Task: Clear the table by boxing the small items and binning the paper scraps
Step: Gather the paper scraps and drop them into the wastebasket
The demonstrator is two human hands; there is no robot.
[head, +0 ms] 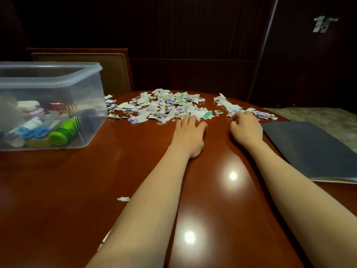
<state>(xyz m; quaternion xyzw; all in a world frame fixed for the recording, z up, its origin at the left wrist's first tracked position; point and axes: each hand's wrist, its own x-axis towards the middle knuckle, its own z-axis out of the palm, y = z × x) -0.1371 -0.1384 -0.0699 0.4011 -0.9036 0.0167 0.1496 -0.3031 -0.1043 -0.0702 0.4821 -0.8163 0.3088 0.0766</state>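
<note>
A wide heap of torn paper scraps (162,106) lies at the far side of the brown table (81,186). A smaller strip of scraps (229,105) lies to its right. My left hand (190,133) rests flat on the table, fingers straight, fingertips at the near edge of the heap. My right hand (245,126) has curled fingers that touch scraps at the end of the strip; whether it holds any I cannot tell. A clear plastic box (77,89) at the left holds small items: blue scissors (35,132), a green bottle (63,131) and others.
A dark folder (311,149) lies at the table's right edge. One stray scrap (123,198) lies near my left forearm. A chair back (114,68) stands behind the box. The far wall is dark.
</note>
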